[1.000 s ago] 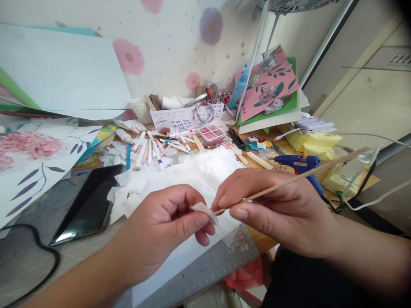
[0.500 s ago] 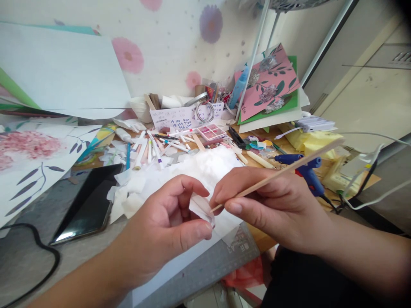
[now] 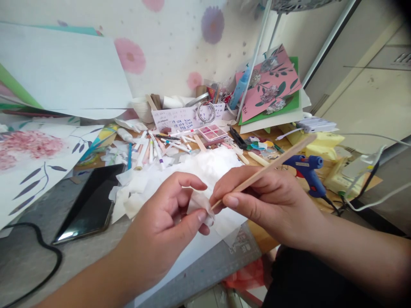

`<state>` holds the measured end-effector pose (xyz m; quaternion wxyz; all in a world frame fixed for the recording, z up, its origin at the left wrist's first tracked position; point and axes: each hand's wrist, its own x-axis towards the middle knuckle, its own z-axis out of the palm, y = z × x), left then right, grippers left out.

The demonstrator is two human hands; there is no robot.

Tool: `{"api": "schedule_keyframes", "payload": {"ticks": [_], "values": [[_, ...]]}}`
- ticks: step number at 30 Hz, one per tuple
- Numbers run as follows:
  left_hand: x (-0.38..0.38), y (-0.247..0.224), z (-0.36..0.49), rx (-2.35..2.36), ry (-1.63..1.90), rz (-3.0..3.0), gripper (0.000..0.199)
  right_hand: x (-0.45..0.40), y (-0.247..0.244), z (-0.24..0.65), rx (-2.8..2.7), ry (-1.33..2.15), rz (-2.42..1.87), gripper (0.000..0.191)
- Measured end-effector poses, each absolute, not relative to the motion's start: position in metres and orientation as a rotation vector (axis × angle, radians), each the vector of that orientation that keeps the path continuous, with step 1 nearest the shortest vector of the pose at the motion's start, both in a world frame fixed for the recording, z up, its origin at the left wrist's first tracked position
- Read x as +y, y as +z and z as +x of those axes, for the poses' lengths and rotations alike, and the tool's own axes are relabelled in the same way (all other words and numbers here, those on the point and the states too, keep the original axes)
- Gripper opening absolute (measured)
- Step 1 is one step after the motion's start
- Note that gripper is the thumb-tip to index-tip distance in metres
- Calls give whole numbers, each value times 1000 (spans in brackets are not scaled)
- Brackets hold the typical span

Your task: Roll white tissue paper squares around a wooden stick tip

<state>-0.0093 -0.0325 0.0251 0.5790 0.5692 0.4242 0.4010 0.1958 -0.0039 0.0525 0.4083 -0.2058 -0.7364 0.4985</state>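
Note:
My left hand (image 3: 170, 218) pinches a small piece of thin white paper (image 3: 197, 204) between thumb and fingers. From the right, my right hand (image 3: 266, 205) grips a pale wooden stick (image 3: 263, 169), its narrow tip touching the paper and its broad end pointing up to the right. Both hands are above white sheets on a grey cutting mat (image 3: 221, 265). Behind them lies a fluffy white heap (image 3: 213, 160), with torn white paper pieces (image 3: 135, 192) to its left.
A dark tablet (image 3: 91, 203) lies at the left beside a flower picture (image 3: 35, 162). Several markers (image 3: 156, 147) and a pink palette (image 3: 212, 132) are farther back. A blue glue gun (image 3: 310, 173) with its cable is at the right.
The stick's broad end has swung left and the stick is turned, showing a wider face. My left thumb has moved up onto the paper, which now stands more folded.

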Motion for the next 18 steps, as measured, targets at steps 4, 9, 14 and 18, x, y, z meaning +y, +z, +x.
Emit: {"api": "schedule_keyframes", "payload": {"ticks": [4,9,14,18], "values": [[-34,23,-10,988,978,1473,21,-4,51,197,-1800,1275,-539,10],[-33,25,-11,1047,976,1546,15,-2,49,198,-1723,1304,-594,8],[-32,29,-13,1112,977,1590,10,0,48,200,-1662,1315,-654,7],[-33,35,-10,1164,983,1661,11,2,46,198,-1554,1380,-676,7]]}}
